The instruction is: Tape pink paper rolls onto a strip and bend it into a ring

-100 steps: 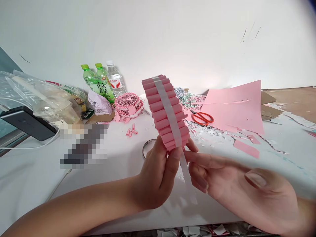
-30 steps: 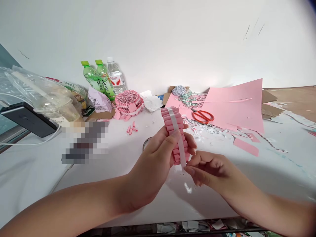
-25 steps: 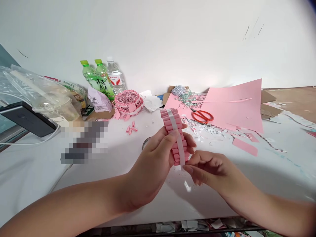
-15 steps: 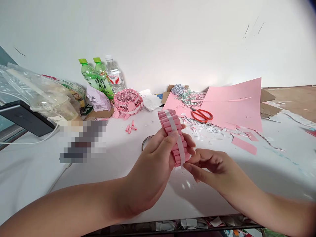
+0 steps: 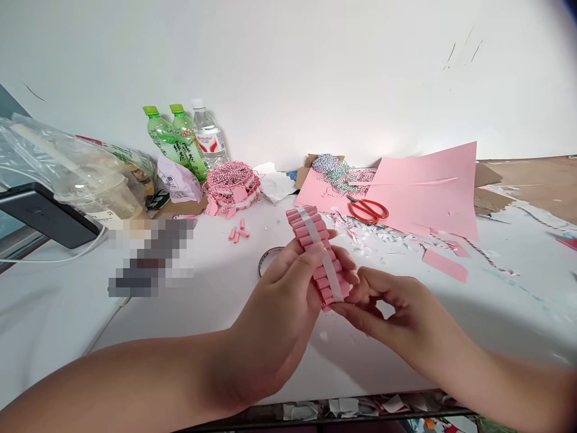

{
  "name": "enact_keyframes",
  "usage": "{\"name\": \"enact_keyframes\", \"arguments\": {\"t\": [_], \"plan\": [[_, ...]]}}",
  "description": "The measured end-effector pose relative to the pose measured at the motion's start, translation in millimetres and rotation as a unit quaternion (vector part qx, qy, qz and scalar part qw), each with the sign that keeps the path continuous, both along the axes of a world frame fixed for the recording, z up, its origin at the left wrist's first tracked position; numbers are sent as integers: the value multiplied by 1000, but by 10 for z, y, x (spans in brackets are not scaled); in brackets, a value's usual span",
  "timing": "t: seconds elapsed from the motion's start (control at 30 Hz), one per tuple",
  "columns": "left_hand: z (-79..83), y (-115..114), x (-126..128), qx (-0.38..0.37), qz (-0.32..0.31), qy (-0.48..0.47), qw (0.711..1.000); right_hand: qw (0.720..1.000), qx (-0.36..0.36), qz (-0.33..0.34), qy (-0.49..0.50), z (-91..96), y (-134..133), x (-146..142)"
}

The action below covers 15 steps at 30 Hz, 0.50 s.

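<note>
A row of small pink paper rolls [image 5: 297, 220], joined by a strip of white tape [image 5: 332, 278], is held upright and tilted above the table. My left hand [image 5: 274, 325] is closed around it, thumb on the tape and fingers behind. At its lower end, the thumb and forefinger of my right hand [image 5: 401, 307] pinch together at the tape's end; the exact contact is partly hidden. Behind my left hand lies a roll of tape [image 5: 265, 260], mostly covered. Several loose pink paper rolls [image 5: 238, 231] rest farther back on the table.
Red-handled scissors [image 5: 368, 210] lie among paper scraps near a pink sheet [image 5: 428, 192] and twine [image 5: 340, 174]. A pink twine-wrapped piece [image 5: 234, 186] stands before bottles [image 5: 180, 141]. At left are a plastic cup [image 5: 97, 192] and a phone [image 5: 49, 213].
The row of pink rolls has tilted slightly, its lower end shifting a little right and down. My right fingertips have moved in against that end, where the tape now lies closer to the rolls.
</note>
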State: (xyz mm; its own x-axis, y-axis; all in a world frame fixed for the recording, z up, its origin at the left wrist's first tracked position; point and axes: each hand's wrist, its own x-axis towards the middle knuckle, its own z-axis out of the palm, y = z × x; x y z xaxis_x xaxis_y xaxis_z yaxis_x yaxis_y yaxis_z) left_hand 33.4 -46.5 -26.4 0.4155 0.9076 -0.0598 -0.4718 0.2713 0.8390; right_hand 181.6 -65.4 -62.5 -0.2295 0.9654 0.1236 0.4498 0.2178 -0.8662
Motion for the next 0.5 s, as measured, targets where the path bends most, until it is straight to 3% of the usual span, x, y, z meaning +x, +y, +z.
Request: {"name": "enact_keyframes", "arguments": {"t": [0.1,0.3,0.5], "plan": [[-17,2,-6,-1,17,-6,1000,999,-26,16,34,24,2,-5],[-34,15,-8,1,33,2,999,983,-155,28,88,25,49,19],[-58,-4,11,0,22,-15,1000,985,-166,25,42,45,51,30]]}}
